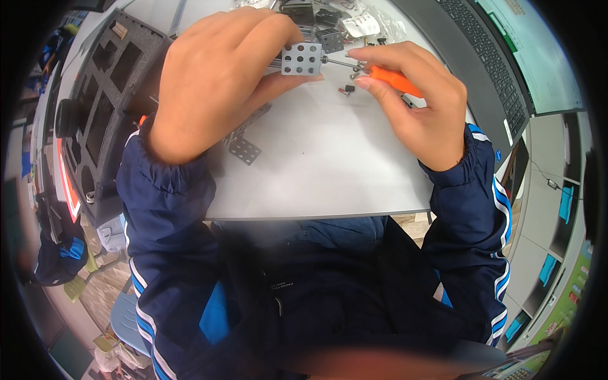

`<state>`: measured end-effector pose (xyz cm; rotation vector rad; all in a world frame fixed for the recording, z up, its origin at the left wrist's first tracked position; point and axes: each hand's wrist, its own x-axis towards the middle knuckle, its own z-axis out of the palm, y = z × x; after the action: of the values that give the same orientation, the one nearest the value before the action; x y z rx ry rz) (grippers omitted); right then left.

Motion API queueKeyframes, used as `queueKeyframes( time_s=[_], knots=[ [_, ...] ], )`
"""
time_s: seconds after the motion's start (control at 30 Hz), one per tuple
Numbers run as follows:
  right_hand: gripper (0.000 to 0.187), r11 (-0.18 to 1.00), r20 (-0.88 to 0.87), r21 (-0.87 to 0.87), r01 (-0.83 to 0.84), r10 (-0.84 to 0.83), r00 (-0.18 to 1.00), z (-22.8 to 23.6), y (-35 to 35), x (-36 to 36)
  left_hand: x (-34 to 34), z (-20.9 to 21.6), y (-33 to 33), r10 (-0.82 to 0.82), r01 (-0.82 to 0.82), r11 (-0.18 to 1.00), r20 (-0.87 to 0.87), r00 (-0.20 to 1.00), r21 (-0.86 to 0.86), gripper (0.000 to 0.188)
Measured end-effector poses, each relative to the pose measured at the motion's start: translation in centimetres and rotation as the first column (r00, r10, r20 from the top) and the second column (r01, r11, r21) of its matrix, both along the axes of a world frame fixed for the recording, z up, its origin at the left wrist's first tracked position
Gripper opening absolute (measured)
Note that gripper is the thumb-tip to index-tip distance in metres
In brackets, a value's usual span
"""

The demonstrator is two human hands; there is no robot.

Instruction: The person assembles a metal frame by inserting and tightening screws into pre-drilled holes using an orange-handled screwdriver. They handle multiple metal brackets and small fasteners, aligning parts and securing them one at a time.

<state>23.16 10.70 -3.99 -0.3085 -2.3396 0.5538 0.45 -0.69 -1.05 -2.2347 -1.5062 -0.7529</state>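
My left hand (218, 73) is closed on a grey perforated metal bracket (301, 59), its holed face turned toward me above the white table. My right hand (421, 85) grips the orange handle of a screwdriver (396, 80). The metal shaft points left, and its tip meets a small dark screw or fastener at the bracket's right edge. Under the right fingertips, a few small screws (347, 90) lie on the table. Below my left wrist rests another flat perforated metal plate (244, 151), partly covered by the hand.
A black case with foam cutouts (104, 95) stands along the left. An open laptop (468, 50) sits at the right. Beyond my hands are clear plastic bags (386, 22), a dark perforated part (330, 39) and other loose pieces. The white table's near edge (316, 217) faces my lap.
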Motion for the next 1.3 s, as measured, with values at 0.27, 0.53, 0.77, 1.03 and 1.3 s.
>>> queueKeyframes(
  time_s=[0.27, 0.53, 0.77, 1.03, 1.3],
  knots=[
    [0.032, 0.999, 0.044, -0.033, 0.030, -0.028, 0.999, 0.4, -0.4, 0.1, 0.0, 0.0, -0.2, 0.019, -0.019, 1.000, -0.004, 1.000, -0.010, 0.037],
    [0.030, 0.997, 0.004, -0.073, -0.001, 0.001, 1.000, -0.5, -0.2, -0.3, -0.1, 0.1, 0.0, 0.004, -0.004, 1.000, -0.007, 1.000, 0.001, 0.037],
    [0.042, 0.998, 0.056, -0.059, -0.030, 0.033, 0.998, 0.1, -0.2, -0.1, 0.0, -0.2, 0.0, 0.001, -0.001, 1.000, -0.006, 1.000, -0.007, 0.036],
    [0.056, 0.995, 0.104, -0.074, -0.061, 0.069, 0.992, -0.1, -0.3, -0.2, -0.2, -0.3, -0.1, -0.005, 0.005, 1.000, -0.016, 1.000, 0.000, 0.036],
    [0.057, 0.996, 0.107, -0.022, -0.087, 0.089, 0.990, -0.4, 0.0, -0.2, 0.0, 0.2, -0.2, 0.016, -0.018, 0.999, -0.039, 0.999, -0.049, 0.037]
  ],
)
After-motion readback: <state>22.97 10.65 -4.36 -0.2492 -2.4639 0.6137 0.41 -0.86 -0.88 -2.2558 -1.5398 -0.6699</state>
